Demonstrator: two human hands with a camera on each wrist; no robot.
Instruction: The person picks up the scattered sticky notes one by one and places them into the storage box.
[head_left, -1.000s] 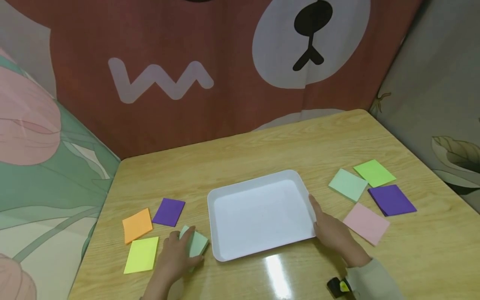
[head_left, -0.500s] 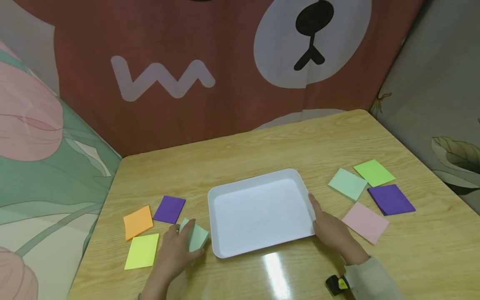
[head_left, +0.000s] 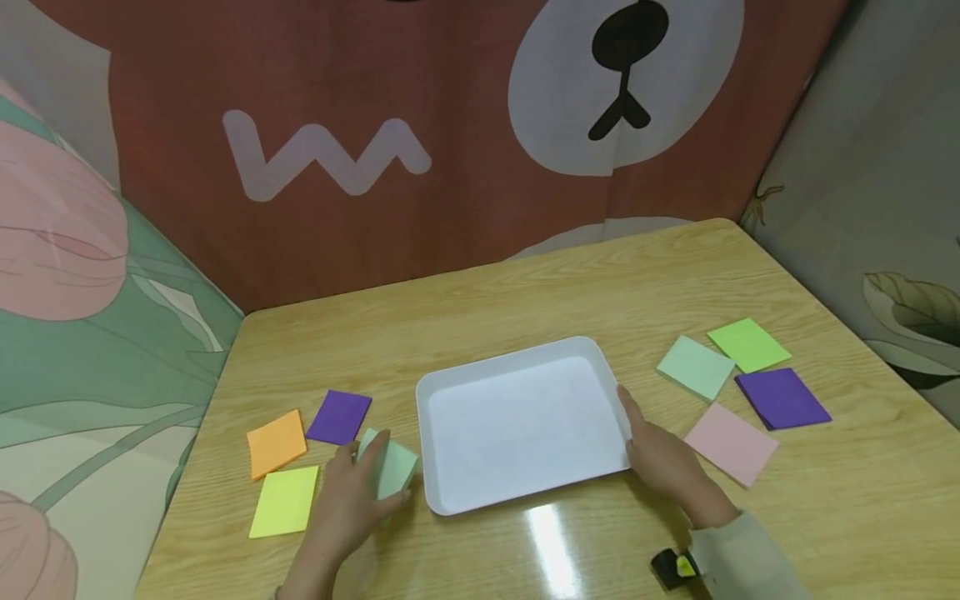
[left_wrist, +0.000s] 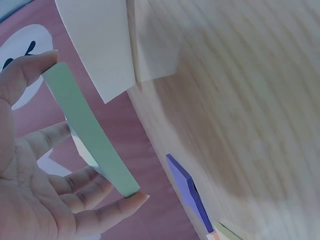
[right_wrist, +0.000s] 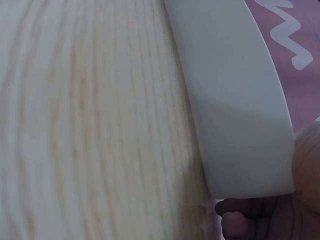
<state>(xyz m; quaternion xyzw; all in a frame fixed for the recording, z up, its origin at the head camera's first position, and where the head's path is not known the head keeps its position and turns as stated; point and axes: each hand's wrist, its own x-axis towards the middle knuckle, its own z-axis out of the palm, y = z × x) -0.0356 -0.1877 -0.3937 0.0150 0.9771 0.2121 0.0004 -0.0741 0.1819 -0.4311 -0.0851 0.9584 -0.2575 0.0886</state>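
Observation:
My left hand (head_left: 348,500) holds a pale green sticky note pad (head_left: 397,472) by its edges, just left of the white tray (head_left: 525,425). In the left wrist view the pad (left_wrist: 90,130) is raised off the table, thumb at one end and fingertips along the far side and other end. My right hand (head_left: 667,467) grips the tray's right side near the front corner. Seen from the right wrist, the thumb (right_wrist: 307,165) lies against the rim and curled fingers (right_wrist: 237,225) show past the tray's end. The tray's inside is bare.
Purple (head_left: 339,417), orange (head_left: 277,444) and yellow (head_left: 285,502) pads lie left of my left hand. At the right lie mint (head_left: 695,367), lime (head_left: 748,344), purple (head_left: 783,398) and pink (head_left: 732,444) pads. A small black object (head_left: 670,569) is beside the right sleeve. Printed curtains border the table.
My left hand has raised the pale green pad a little off the table. The head view has shifted slightly. My right hand stays at the tray's right side.

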